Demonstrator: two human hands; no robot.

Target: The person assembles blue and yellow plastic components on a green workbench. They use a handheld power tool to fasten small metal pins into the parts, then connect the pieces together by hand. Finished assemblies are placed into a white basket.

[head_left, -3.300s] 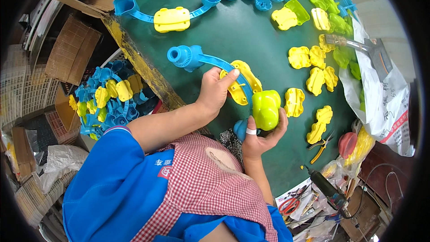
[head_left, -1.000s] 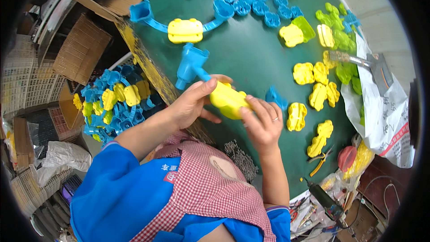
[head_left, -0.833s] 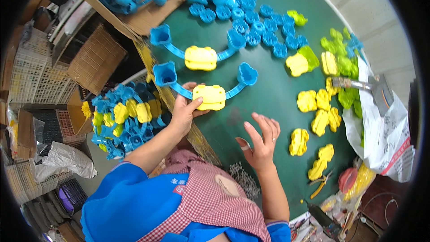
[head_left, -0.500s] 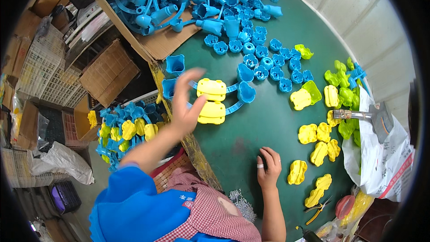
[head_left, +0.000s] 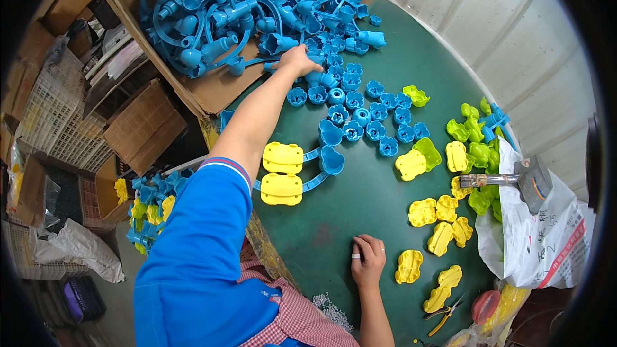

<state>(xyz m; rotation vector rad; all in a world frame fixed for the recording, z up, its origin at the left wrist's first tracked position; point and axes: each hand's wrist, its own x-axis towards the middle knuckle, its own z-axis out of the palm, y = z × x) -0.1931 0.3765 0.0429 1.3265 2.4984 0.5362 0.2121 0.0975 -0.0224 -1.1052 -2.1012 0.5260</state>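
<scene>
At the front of the blue heap, my left hand (head_left: 298,62) reaches far forward, its fingers closed around a flared blue plastic cup (head_left: 322,80); the fingertips are partly hidden. My right hand (head_left: 367,262) rests on the table with curled fingers and nothing visible in them. One finger has a white band, another a ring. Between my hands lie two curved blue pieces with cup ends (head_left: 331,160), each passing through a yellow block: a far block (head_left: 283,157) and a near block (head_left: 281,189). My left arm covers their left ends.
Blue parts (head_left: 225,13) are piled on cardboard at the back. Small scalloped blue cups (head_left: 376,130) spread across the green table (head_left: 328,218). Yellow shells (head_left: 409,266), green pieces (head_left: 427,154), a hammer (head_left: 495,180), a white bag (head_left: 533,238) and pliers (head_left: 445,315) lie at right.
My left hand has moved from the yellow blocks forward to the blue heap and closed on a cup. My right hand stays on the table, fingers more curled. The whole view has shifted slightly.
</scene>
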